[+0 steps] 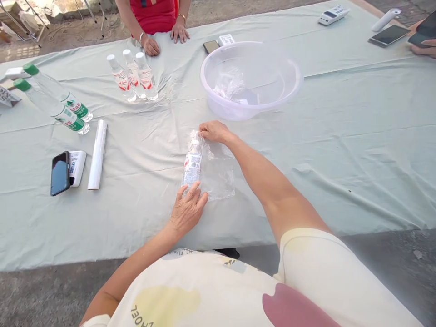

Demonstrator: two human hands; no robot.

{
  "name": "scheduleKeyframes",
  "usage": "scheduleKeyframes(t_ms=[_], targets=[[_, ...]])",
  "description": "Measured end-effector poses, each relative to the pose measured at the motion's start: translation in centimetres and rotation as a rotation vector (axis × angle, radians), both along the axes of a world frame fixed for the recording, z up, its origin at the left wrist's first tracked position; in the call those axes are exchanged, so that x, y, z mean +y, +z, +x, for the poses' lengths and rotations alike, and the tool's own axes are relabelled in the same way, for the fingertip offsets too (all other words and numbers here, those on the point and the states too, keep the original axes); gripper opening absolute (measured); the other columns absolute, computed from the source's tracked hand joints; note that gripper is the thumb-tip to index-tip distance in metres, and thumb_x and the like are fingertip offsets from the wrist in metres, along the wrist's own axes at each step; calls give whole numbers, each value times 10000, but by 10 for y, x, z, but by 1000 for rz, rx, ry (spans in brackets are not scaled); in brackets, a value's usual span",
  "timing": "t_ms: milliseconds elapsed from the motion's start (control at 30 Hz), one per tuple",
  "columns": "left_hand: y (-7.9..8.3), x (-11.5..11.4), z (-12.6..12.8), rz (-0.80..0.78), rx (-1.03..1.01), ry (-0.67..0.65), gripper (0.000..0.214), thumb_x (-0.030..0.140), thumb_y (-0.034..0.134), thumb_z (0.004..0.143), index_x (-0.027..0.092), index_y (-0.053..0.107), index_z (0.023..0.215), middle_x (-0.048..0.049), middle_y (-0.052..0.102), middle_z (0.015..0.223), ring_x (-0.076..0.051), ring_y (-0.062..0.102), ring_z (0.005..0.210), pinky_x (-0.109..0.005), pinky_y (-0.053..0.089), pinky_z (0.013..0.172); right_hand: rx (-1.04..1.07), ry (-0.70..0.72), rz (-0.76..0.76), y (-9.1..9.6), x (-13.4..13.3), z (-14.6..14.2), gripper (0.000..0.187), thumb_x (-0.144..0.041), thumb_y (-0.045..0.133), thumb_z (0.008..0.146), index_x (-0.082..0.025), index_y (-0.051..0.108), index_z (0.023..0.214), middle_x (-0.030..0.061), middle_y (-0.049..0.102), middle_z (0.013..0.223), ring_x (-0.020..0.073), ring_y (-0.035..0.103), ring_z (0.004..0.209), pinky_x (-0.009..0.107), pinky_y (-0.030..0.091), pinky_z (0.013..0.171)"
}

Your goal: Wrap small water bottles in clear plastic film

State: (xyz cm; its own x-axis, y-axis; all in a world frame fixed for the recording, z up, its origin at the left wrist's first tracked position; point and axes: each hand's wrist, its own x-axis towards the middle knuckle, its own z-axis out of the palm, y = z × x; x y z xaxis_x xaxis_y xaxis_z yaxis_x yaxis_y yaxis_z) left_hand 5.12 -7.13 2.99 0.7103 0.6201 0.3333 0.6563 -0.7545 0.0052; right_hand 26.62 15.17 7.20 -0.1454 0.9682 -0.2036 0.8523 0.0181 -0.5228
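Btl (pixel 193 163) lies in clear film (pixel 220 179); R hand (pixel 214 131) pinches film nr its top; L hand (pixel 188 207), fingers apart, at its base.

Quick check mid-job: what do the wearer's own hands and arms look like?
The left hand and right hand are ungloved, with no rings or wristbands visible. The right sleeve is short and cream, part of a shirt with yellow and mauve patches and dark lettering.

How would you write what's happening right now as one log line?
left hand: at bottle | right hand: pinching clear plastic near cap | basin: beyond hands
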Motion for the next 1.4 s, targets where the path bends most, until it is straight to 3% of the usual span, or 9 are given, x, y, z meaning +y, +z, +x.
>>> scheduleKeyframes(t_ms=[167, 333, 467, 600, 700, 900, 1100, 1200, 1400], targets=[[3, 5, 9, 30, 32, -52, 337, 87, 536, 902, 212, 600, 1208, -89, 721, 1067, -248, 544, 1362, -459, 418, 1083, 103, -6, -64, 3, 6, 4, 96, -215, 626, 848, -164, 689, 798, 23, 698, 787, 135, 597, 731, 261, 435, 721], [5, 3, 29, 38, 118, -96, 320, 155, 555, 922, 148, 588, 1240, -173, 686, 1173, -271, 564, 1304, -444, 426, 1044, 355, -205, -45, 13, -2, 16, 139, -107, 618, 756, -152, 701, 858, 58, 715, 887, 161, 632, 810, 307, 506, 805], [8, 0, 40, -53, 202, -77, 364, 267, 567, 950, 127, 560, 1286, -205, 656, 1228, -276, 578, 1263, -419, 421, 1037, 400, -375, 247, 27, -33, 13, 235, -178, 523, 851, -160, 673, 1031, 88, 696, 1007, 190, 646, 871, 354, 516, 828], [11, -2, 46, -118, 239, -70, 396, 292, 599, 938, 130, 556, 1297, -214, 634, 1271, -290, 591, 1229, -415, 411, 1038, 329, -265, 96, 20, -74, -8, 238, -400, 598, 892, -180, 631, 975, 63, 670, 853, 206, 631, 769, 362, 501, 774], [14, -3, 48, -148, 238, -91, 426, 292, 594, 938, 150, 539, 1337, -210, 597, 1344, -314, 571, 1246, -451, 400, 1047, 175, -245, 96, 9, -89, -19, 270, -374, 664, 855, -171, 632, 1030, 76, 672, 917, 223, 609, 854, 369, 470, 838], [8, -9, 41, -194, 245, -189, 436, 278, 596, 944, 157, 530, 1358, -199, 597, 1362, -297, 591, 1228, -472, 355, 1113, 200, -265, 69, 7, -89, -7, 361, -337, 650, 860, -153, 675, 1169, 43, 651, 861, 183, 574, 775, 312, 442, 776], [-8, -16, 21, -322, 146, -174, 395, 210, 550, 959, 150, 545, 1349, -174, 610, 1397, -313, 586, 1270, -460, 443, 1015, 190, -244, 81, -2, -97, 19, 320, -311, 597, 845, -169, 776, 1068, 39, 639, 795, 170, 552, 739, 307, 439, 756], [-8, -16, 11, -366, 109, -199, 360, 122, 486, 958, 138, 570, 1308, -151, 686, 1281, -286, 628, 1206, -448, 451, 1006, 281, -280, 27, -9, -102, 31, 338, -297, 569, 847, -200, 777, 1096, 29, 633, 766, 160, 544, 696, 300, 457, 718], [-4, -29, -8, -436, 30, -264, 290, 132, 545, 930, 149, 623, 1208, -154, 625, 1401, -305, 539, 1350, -469, 433, 1059, 320, -400, -19, -18, -117, 34, 325, -269, 545, 854, -226, 731, 1117, 4, 583, 689, 158, 526, 563, 327, 480, 657]])
